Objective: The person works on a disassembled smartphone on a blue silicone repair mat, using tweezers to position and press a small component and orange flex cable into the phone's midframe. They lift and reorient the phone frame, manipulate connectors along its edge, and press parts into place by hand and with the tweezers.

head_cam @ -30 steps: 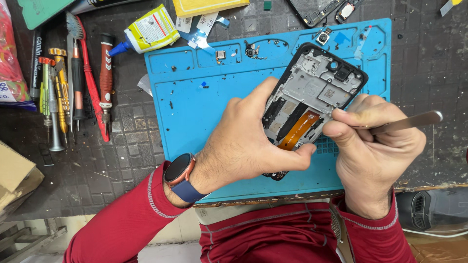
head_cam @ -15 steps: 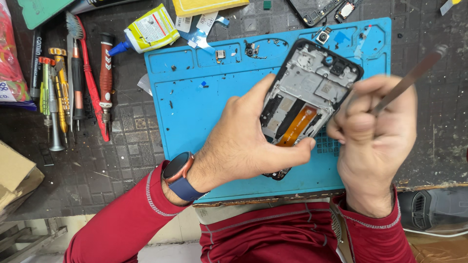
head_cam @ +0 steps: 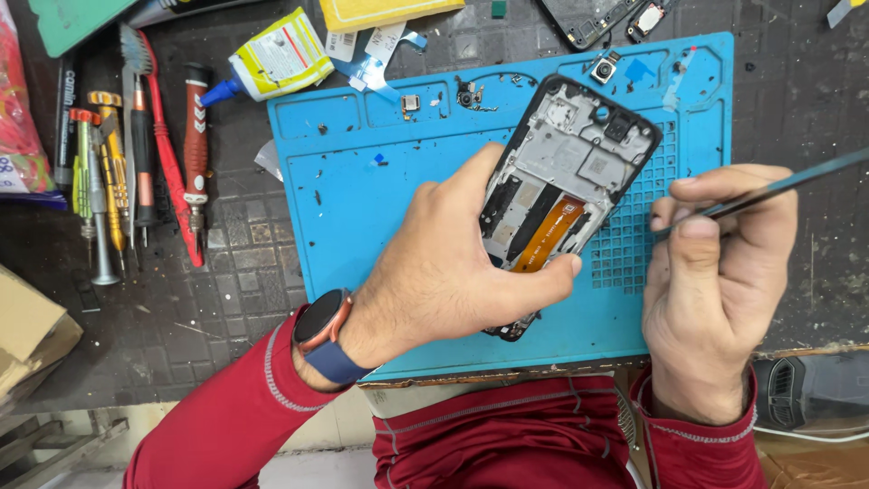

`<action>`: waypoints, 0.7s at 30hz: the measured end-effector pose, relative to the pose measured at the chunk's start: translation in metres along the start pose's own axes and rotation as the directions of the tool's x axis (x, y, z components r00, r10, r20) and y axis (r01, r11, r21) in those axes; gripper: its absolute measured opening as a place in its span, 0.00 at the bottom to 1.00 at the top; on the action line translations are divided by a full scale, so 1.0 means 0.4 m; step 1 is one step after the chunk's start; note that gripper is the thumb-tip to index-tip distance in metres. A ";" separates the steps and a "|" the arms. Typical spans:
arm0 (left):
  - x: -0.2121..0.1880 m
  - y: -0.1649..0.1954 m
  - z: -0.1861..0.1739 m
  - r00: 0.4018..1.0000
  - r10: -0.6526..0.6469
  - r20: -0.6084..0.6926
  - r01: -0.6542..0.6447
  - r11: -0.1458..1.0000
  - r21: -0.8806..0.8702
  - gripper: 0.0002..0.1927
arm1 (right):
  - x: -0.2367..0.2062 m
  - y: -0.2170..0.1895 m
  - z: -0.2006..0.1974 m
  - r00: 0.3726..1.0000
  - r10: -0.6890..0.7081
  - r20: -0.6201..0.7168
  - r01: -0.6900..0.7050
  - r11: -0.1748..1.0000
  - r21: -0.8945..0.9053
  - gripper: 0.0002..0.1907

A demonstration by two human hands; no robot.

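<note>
An opened phone frame [head_cam: 579, 163] with a black rim, grey inner plate and an orange flex strip lies tilted on the blue work mat [head_cam: 362, 208]. My left hand [head_cam: 444, 272] grips its lower half, thumb on the left rim and a finger across the bottom. My right hand [head_cam: 715, 281] is to the right of the phone, apart from it, pinching a thin dark metal pry tool [head_cam: 778, 186] whose shaft runs up to the right. A watch sits on my left wrist.
Screwdrivers, a brush and red-handled tools [head_cam: 136, 172] lie in a row at the left. A glue tube [head_cam: 272, 63] lies above the mat. Small phone parts [head_cam: 605, 68] rest on the mat's top edge. A cardboard box [head_cam: 27, 335] is at the lower left.
My right hand has drawn back from the phone to the right, and the pry tool has swung from horizontal through steep to a shallow upward slant. My left hand still holds the phone.
</note>
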State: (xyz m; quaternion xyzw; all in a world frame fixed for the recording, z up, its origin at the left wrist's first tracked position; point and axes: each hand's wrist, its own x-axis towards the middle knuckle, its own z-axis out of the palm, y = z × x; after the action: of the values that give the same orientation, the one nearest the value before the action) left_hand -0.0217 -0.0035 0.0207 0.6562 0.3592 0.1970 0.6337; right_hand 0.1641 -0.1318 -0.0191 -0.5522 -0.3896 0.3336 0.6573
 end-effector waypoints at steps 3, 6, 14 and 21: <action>0.006 0.008 -0.008 0.992 -0.125 0.008 0.121 0.972 0.200 0.34 | -0.012 0.003 0.000 0.999 0.011 -0.049 -0.009 0.999 0.037 0.09; 0.006 0.015 -0.010 0.995 -0.103 0.010 0.095 0.945 0.314 0.38 | -0.014 -0.001 -0.002 0.997 0.021 -0.080 -0.017 0.999 0.051 0.09; 0.005 0.029 -0.008 0.993 -0.107 0.043 0.063 0.816 0.574 0.37 | -0.012 0.000 0.005 0.998 0.003 -0.070 0.000 0.999 0.050 0.10; 0.004 0.038 -0.014 0.998 -0.065 0.019 0.030 0.677 0.736 0.38 | -0.013 -0.011 0.012 0.995 0.045 -0.089 -0.040 0.997 0.060 0.12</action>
State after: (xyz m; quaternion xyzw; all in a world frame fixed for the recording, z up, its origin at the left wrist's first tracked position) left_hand -0.0212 0.0023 0.0360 0.8497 0.4113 0.0055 0.3297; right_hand 0.1576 -0.1347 -0.0150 -0.5556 -0.3378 0.3333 0.6827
